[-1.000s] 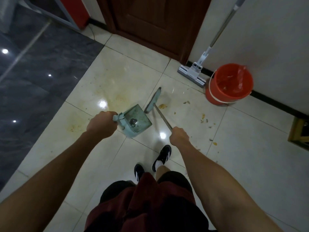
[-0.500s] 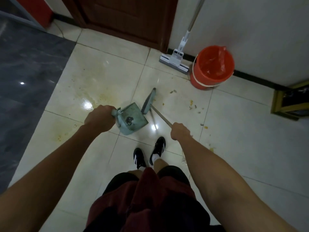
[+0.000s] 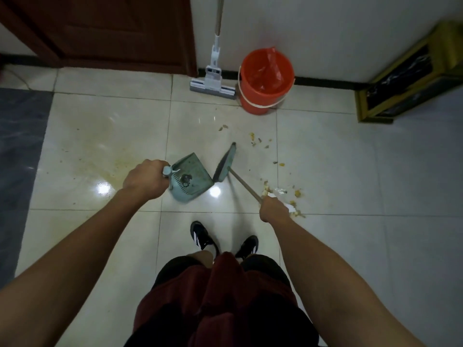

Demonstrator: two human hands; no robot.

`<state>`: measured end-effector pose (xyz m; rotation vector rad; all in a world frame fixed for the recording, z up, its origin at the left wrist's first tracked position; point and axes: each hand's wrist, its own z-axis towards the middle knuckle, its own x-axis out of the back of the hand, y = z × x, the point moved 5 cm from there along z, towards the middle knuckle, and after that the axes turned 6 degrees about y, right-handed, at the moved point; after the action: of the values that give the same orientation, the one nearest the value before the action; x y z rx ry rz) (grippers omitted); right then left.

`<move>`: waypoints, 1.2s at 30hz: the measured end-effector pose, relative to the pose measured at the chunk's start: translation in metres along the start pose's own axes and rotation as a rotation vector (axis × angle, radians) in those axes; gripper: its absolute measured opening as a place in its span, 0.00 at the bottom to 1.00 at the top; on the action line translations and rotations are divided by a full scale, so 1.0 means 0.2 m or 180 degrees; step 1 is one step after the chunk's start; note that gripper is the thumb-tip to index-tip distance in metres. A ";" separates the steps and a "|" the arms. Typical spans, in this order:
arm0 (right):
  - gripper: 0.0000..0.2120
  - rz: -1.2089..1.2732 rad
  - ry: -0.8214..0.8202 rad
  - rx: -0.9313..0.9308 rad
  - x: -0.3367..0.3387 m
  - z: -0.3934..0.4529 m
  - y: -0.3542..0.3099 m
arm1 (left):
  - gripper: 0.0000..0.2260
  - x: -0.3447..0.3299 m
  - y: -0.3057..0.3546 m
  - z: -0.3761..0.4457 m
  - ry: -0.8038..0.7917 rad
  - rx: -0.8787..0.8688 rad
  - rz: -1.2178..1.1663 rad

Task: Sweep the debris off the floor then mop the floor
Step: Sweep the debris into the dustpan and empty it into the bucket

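Left hand (image 3: 144, 180) gripping dustpan (image 3: 191, 180) handle, right hand (image 3: 273, 209) gripping broom (image 3: 224, 164) stick. Both looking light, rigid; debris (image 3: 280, 194) looking loose, scattering easily.

No readable text, label or number anywhere.

Teal dustpan (image 3: 191, 176), orange bucket (image 3: 265, 81), yellow debris (image 3: 297, 194), cream floor tiles (image 3: 338, 171), white-striped black shoes (image 3: 200, 235).
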<state>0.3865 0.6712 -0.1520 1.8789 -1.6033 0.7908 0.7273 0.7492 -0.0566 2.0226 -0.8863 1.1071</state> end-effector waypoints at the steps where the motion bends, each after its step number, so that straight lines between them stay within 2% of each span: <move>1: 0.15 0.0015 0.0069 -0.0086 0.00 -0.03 0.06 | 0.06 -0.01 0.05 -0.01 -0.0011 -0.0039 0.0037; 4: 0.19 0.0158 0.0082 -0.0186 -0.06 -0.09 0.25 | 0.08 -0.07 0.22 -0.05 -0.0064 -0.0158 0.0122; 8: 0.14 0.0368 0.0108 -0.0369 -0.13 -0.17 0.52 | 0.08 -0.15 0.44 -0.13 -0.0055 -0.0328 0.0273; 12: 0.14 0.0467 0.0276 -0.0503 -0.18 -0.25 0.77 | 0.07 -0.25 0.67 -0.21 -0.0054 -0.0514 0.0362; 21: 0.10 0.0817 0.0429 -0.0486 -0.12 -0.28 0.96 | 0.08 -0.38 1.06 -0.36 -0.0065 -0.0755 0.0468; 29: 0.15 0.0738 0.0464 -0.0388 -0.09 -0.24 0.99 | 0.07 -0.32 1.03 -0.34 0.0040 -0.0664 0.0424; 36: 0.14 0.0581 0.0561 -0.0105 0.09 -0.07 0.68 | 0.08 -0.17 0.78 -0.15 0.0115 -0.0454 0.0334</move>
<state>0.2529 0.6504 -0.1250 1.6077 -1.6805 0.9720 0.5755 0.6950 -0.0386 1.8526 -1.0328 1.1010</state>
